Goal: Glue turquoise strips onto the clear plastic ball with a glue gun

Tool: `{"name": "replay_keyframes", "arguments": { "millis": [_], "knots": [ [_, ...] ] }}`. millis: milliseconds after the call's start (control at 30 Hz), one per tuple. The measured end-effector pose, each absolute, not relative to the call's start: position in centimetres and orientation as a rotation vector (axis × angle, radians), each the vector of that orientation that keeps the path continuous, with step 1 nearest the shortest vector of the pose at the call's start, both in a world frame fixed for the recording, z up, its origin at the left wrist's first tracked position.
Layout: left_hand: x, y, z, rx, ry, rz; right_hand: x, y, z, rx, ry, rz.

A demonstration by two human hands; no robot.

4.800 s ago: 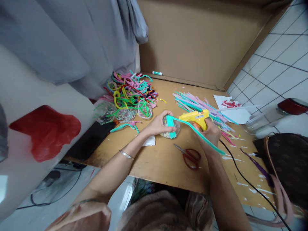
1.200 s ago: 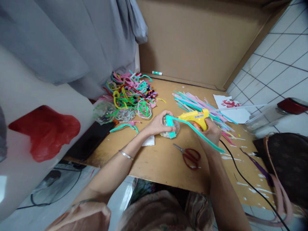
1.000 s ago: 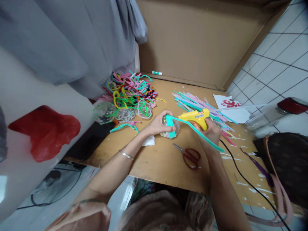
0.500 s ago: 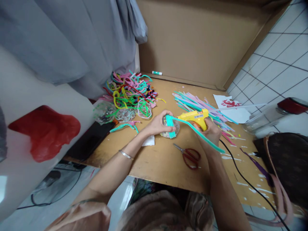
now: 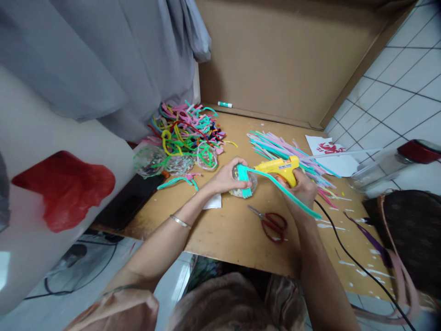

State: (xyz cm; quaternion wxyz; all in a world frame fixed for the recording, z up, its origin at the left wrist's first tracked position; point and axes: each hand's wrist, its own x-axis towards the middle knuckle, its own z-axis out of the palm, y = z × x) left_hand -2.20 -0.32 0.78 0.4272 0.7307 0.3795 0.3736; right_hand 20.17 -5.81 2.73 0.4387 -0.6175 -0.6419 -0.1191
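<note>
Nearest on the wooden board [image 5: 220, 239], a pair of red-handled scissors [image 5: 272, 223] is laid flat, just near of the hands, within easy reach. A black cord [image 5: 358, 264] is trailed off to the near right from the glue gun.

Just beyond, a small clear ball [image 5: 245, 184] is pressed against the board by the left hand [image 5: 225, 177], whose fingers are closed around it, apparently so that it is kept from rolling. A teal pipe cleaner [image 5: 275, 184] is wrapped over the ball and its free end is left slanting to the near right, across the right hand [image 5: 299, 188]. That hand is clamped on the grip of a yellow glue gun [image 5: 279, 168], with the nozzle aimed left at the wrapped band, seemingly where glue is wanted.

Farther off, straight pipe cleaners [image 5: 285, 151] are fanned out on the right and a tangled coloured heap [image 5: 186, 133] is piled on the left. A glue stick [image 5: 225, 105] is seen at the far cardboard wall [image 5: 285, 59].
</note>
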Motion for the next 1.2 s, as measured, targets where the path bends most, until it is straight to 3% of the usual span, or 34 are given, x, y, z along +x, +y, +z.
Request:
{"name": "replay_keyframes", "arguments": {
  "millis": [1200],
  "knots": [
    [-2.26,-0.35,0.76,1.839,0.946,0.938,20.05,-5.95,2.84,-1.502,-1.625,-0.274]
  ]
}}
